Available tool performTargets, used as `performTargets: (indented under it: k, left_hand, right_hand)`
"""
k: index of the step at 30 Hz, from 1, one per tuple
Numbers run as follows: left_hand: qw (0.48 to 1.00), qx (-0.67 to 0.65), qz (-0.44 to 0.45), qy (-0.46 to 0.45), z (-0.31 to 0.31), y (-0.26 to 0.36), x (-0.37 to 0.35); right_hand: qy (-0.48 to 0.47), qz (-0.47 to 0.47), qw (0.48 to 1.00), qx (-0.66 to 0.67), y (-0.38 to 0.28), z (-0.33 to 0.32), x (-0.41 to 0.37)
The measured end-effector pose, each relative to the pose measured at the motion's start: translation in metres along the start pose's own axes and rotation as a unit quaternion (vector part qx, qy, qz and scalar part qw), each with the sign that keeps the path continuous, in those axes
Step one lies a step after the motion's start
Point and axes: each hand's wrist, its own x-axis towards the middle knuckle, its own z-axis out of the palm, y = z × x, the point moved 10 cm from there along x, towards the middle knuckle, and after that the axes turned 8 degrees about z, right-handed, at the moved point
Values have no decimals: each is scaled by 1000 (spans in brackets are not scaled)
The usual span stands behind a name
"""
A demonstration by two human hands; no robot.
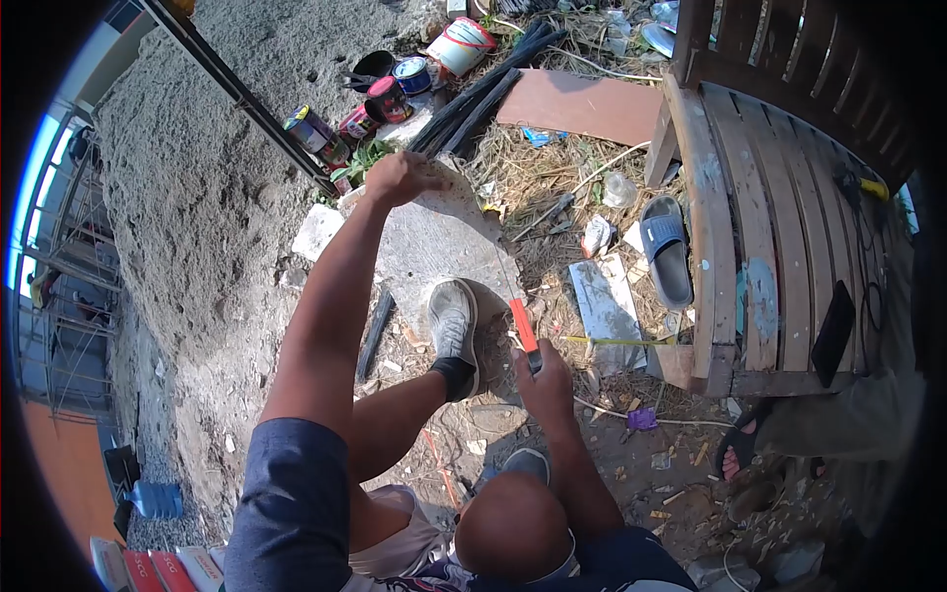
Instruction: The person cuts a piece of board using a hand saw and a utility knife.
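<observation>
My right hand [546, 385] is closed around the black end of an orange-and-black tool [523, 326]. A thin line runs from the tool's orange end along the right edge of a pale, rough slab [424, 232]. My left hand [402, 179] is stretched out over the slab's far end, its fingers bent together and pointing right. What they grip, if anything, cannot be made out. My shoe [453, 326] rests at the slab's near edge, between my two hands. Beside the shoe lies a dark stick [375, 333].
Paint cans [388, 99] and a white bucket [461, 45] stand beyond the slab, near dark strips [469, 104]. A brown board [582, 104] lies on straw. At right are a slatted wooden bench [760, 207], a slide sandal [667, 252] and another person's foot [735, 454].
</observation>
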Motion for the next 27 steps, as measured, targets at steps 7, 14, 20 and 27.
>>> performTargets:
  k: [7,14,20,27]
  left_hand:
    - [999,7,31,7,3,19,10]
    - [998,8,33,61,-5,10,-3]
    - [999,-14,23,17,2,15,9]
    - [998,6,54,45,-2,30,1]
  right_hand:
    - [42,-12,999,-10,13,-20,-14]
    - [88,-89,992,20,-35,12,63]
    - [24,10,1000,14,39,-11,-38]
    - [55,-31,998,-5,-7,19,50]
